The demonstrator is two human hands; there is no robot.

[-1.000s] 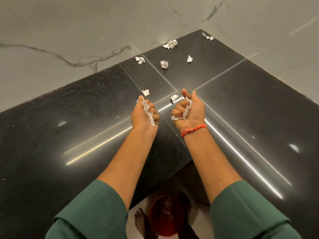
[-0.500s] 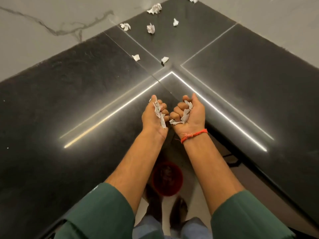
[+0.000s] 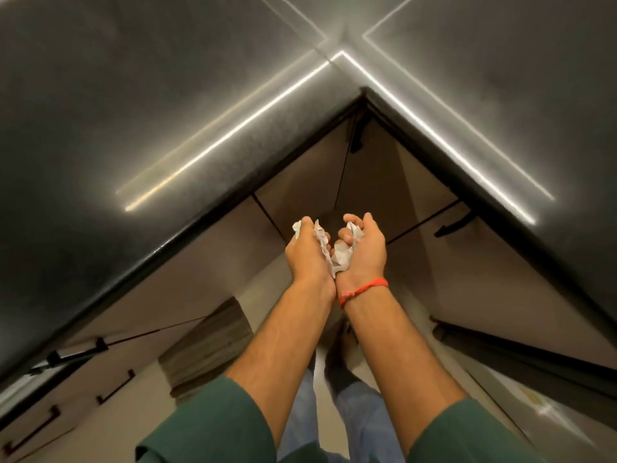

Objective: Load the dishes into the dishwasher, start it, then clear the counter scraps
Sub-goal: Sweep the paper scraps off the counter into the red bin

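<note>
Both hands have dropped from above the black counter [image 3: 167,128] to below its corner edge. The left hand [image 3: 309,252] and right hand [image 3: 364,245], wrists touching, curl tightly round crumpled paper scraps [image 3: 340,259] bulging between them.

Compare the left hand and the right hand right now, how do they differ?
The right hand has a red thread at its wrist; the left hand has a bare wrist. Paper scraps bulge from the right hand toward its wrist, while the left hand's scraps poke out near its fingertips. Both grip crumpled white paper, held side by side below the counter edge.
</note>
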